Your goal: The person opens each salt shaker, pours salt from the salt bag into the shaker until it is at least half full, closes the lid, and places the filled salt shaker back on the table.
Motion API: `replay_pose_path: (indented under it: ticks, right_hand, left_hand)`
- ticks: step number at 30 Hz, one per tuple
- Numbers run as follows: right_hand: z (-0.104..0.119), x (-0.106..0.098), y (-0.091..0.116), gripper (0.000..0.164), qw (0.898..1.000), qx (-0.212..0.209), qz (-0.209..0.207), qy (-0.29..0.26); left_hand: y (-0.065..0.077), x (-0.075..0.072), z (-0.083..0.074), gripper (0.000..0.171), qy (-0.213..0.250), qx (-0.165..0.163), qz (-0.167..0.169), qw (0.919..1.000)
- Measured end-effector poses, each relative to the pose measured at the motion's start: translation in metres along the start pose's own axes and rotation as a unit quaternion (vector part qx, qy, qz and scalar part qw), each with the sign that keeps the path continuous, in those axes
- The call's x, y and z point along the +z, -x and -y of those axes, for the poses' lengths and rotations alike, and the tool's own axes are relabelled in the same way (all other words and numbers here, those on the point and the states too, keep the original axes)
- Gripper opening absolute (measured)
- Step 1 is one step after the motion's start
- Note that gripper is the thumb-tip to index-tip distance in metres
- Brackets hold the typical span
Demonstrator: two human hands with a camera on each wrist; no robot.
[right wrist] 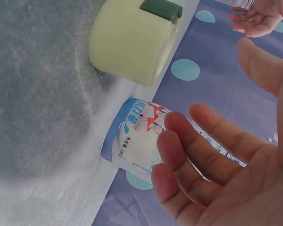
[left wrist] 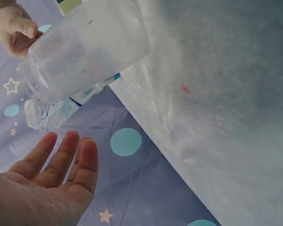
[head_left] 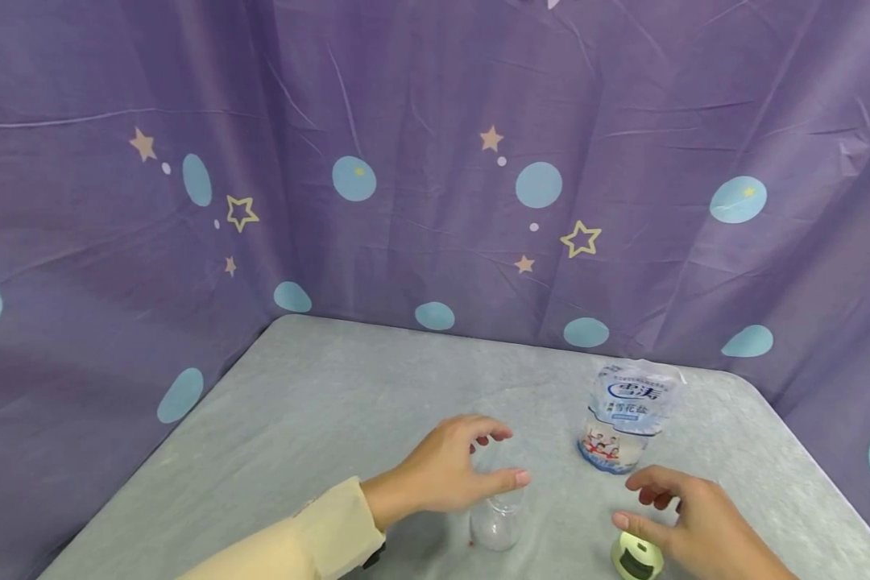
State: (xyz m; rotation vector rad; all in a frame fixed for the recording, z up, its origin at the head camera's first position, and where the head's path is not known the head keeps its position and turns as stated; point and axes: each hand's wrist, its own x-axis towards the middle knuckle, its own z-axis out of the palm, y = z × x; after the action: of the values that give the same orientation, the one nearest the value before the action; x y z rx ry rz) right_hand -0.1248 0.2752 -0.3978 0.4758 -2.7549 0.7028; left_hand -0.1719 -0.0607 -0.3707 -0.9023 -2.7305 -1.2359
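The clear jar (head_left: 496, 519) stands upright near the front edge of the table (head_left: 319, 419), its long axis vertical and its open mouth pointing up, with a whitish layer in its lower part. The left hand (head_left: 453, 467) arches just over its mouth, fingers and thumb relaxed and spread, not gripping it; from the head view I cannot tell whether the thumb touches the rim. The left wrist view shows what the head view does not: the jar's frosted wall seen close (left wrist: 85, 47), clear air between it and the loosely extended fingers (left wrist: 61, 160), and a small red speck (left wrist: 185, 88) on the table surface beside it.

To the right of the jar, close to the front edge, lies a pale yellow-green lid (head_left: 635, 557) with a dark green flip tab. The right hand (head_left: 685, 515) hovers over it, fingers loosely spread and grasping nothing. The right wrist view shows the lid (right wrist: 132, 42) resting on the table, apart from the open palm (right wrist: 226, 169).

Behind the lid, further toward the right edge, a standing pouch (head_left: 627, 419) with blue lettering and white contents is upright. It stands behind and to the right of the jar, well apart from the left hand. A purple cloth (head_left: 406, 161) with stars and dots hangs behind the table.
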Motion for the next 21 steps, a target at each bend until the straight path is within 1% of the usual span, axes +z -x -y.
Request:
replay_pose_path:
  ticks: [2, 8, 16, 21]
  right_hand:
    - [0.000, -0.001, -0.001, 0.033, 1.000, 0.008, -0.001, 0.001]
    - [0.001, -0.005, -0.002, 0.033, 0.999, 0.048, 0.021, 0.003]
    - [0.001, -0.007, -0.003, 0.033, 0.998, 0.063, 0.016, 0.005]
    - [0.000, -0.008, -0.003, 0.035, 0.998, 0.067, 0.010, 0.010]
  left_hand:
    - [-0.003, 0.000, -0.002, 0.054, -0.004, 0.002, 0.002, 1.0000]
    - [-0.012, -0.002, -0.011, 0.055, -0.017, 0.013, -0.002, 0.9998]
    - [-0.021, -0.002, -0.018, 0.055, -0.018, 0.017, 0.008, 0.9997]
    - [-0.028, -0.001, -0.022, 0.055, -0.033, 0.019, 0.011, 0.9992]
